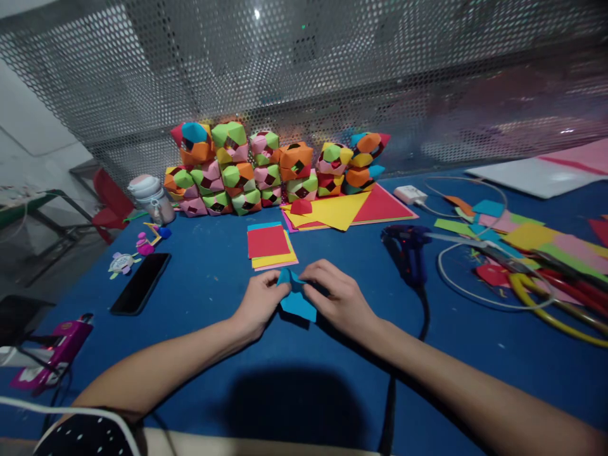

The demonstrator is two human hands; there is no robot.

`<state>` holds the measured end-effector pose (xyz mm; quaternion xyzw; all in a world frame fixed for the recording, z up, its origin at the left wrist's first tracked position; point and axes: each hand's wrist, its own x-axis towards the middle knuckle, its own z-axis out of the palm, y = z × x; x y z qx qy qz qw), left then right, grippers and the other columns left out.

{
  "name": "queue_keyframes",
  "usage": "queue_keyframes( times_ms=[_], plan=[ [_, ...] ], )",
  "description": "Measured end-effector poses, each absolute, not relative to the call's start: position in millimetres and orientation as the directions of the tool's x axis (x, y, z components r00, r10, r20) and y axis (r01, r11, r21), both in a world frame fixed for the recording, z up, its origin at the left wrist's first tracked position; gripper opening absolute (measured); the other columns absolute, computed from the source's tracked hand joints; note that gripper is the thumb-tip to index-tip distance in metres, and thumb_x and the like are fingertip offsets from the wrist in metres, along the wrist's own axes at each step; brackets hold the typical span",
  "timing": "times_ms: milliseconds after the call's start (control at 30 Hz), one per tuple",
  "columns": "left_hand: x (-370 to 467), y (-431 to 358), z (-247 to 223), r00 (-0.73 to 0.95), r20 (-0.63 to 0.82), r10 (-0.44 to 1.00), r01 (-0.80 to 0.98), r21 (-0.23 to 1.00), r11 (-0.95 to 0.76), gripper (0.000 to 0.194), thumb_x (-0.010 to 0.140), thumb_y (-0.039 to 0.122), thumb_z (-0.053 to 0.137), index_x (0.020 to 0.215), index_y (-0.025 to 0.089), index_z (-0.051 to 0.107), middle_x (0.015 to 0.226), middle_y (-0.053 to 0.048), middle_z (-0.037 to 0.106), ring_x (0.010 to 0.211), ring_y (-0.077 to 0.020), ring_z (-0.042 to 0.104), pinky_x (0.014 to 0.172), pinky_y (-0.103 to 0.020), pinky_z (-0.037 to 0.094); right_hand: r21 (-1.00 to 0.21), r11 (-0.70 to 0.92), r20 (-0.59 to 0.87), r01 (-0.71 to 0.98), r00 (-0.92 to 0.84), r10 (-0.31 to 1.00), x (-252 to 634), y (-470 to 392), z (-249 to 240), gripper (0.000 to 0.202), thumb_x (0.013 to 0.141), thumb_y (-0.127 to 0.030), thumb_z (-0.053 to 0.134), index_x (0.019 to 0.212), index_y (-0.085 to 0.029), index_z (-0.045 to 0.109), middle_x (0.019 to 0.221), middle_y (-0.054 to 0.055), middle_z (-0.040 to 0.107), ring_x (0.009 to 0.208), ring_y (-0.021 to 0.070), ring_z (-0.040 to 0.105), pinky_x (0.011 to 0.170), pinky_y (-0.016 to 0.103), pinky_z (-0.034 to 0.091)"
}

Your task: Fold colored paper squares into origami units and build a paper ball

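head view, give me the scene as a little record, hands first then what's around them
left hand: left hand pinching the blue paper
right hand: right hand on the same piece, opposite side
paper state: creased, partly folded
just beyond: stack of paper squares, red on top
back: stacked folded-paper shapes, multicoloured
right side: glue gun, lying on the table
left side: black phone
surface: blue table

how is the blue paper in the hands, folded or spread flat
Folded: the blue paper shows angled faces and a raised peak, pinched between the left hand and the right hand.
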<state>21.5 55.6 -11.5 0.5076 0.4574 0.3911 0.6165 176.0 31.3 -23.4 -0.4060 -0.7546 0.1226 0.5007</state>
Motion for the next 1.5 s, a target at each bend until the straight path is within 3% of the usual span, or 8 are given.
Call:
queue_keyframes(
  times_ms=[300,467,733,1133,1333,1500],
  plan=[
    [20,55,-12,0.283,-0.143,0.948,-0.018,0.988,0.155,0.01,0.066,0.019,0.06,0.072,0.012,0.061,0.067,0.002,0.058,0.06,-0.009,0.048,0.058,-0.021,0.037,-0.483,0.657,0.654,0.579,-0.261,0.711,179,30,-23,0.022,0.082,-0.014,0.045,0.095,-0.018,0.062,0.087,0.009,0.056,0.079,0.0193,0.057,0.07,0.033,0.049],
    [22,55,-11,0.261,-0.141,0.955,0.008,0.99,0.143,0.008,0.065,0.02,0.061,0.069,0.013,0.06,0.064,0.003,0.056,0.058,-0.0088,0.047,0.058,-0.021,0.037,-0.661,0.551,0.554,0.509,-0.164,0.816,176,29,-21,0.014,0.085,-0.021,0.048,0.087,-0.019,0.062,0.085,0.006,0.059,0.079,0.0169,0.058,0.071,0.029,0.047],
    [21,55,-13,0.263,-0.097,0.96,0.057,0.995,0.085,0.01,0.068,0.021,0.061,0.072,0.012,0.062,0.064,0.002,0.056,0.06,-0.0095,0.047,0.059,-0.021,0.038,-0.894,0.224,0.224,0.387,-0.046,0.974,174,31,-18,0.016,0.081,-0.026,0.051,0.085,-0.017,0.064,0.076,0.002,0.065,0.07,0.0156,0.058,0.063,0.026,0.044],
    [21,51,-11,0.33,-0.118,0.937,0.015,0.993,0.12,0.008,0.069,0.02,0.061,0.071,0.013,0.056,0.062,0.004,0.051,0.057,-0.0078,0.043,0.055,-0.02,0.035,-0.962,0.123,0.113,0.243,-0.053,0.992,172,30,-10,0.017,0.076,-0.03,0.053,0.078,-0.017,0.062,0.066,-0.001,0.058,0.061,0.0131,0.051,0.056,0.024,0.041],
    [20,51,-10,0.359,-0.103,0.928,0.011,0.994,0.106,0.008,0.071,0.019,0.059,0.077,0.013,0.058,0.065,0.003,0.053,0.06,-0.0083,0.045,0.058,-0.021,0.036,-0.96,0.117,0.121,0.254,0.003,0.993,173,28,-11,0.016,0.076,-0.028,0.053,0.077,-0.016,0.062,0.066,-0.001,0.057,0.061,0.0126,0.049,0.055,0.024,0.039],
    [21,50,-7,0.294,-0.12,0.948,0.062,0.992,0.107,0.011,0.07,0.022,0.062,0.07,0.012,0.058,0.063,0.003,0.053,0.058,-0.0083,0.045,0.057,-0.021,0.036,-0.962,0.119,0.119,0.247,-0.017,0.993,172,27,-10,0.016,0.077,-0.029,0.053,0.076,-0.016,0.061,0.063,-0.002,0.055,0.059,0.012,0.048,0.054,0.023,0.038]
  ],
)
